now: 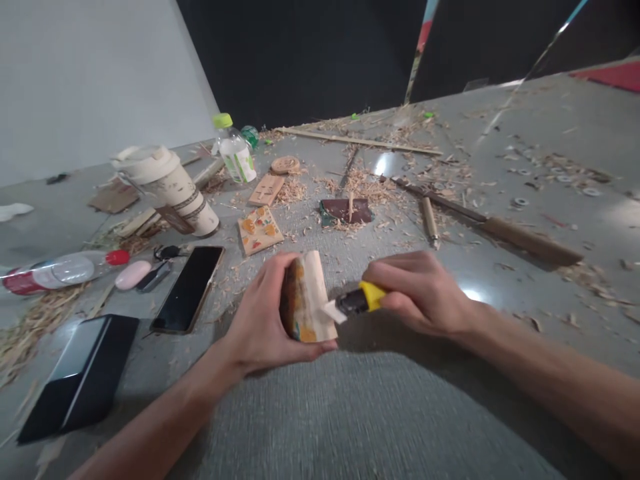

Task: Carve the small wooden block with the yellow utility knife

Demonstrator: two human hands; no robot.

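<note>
While left hand (260, 317) clasps wood block (310, 293), right hand (420, 290) grips knife (357, 301).

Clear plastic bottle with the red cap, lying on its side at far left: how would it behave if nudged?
The clear plastic bottle with red cap lies on its side, so it would probably roll. It looks mostly empty, so likely light and easily dented. The wood shavings beside it might slow the roll.
</note>
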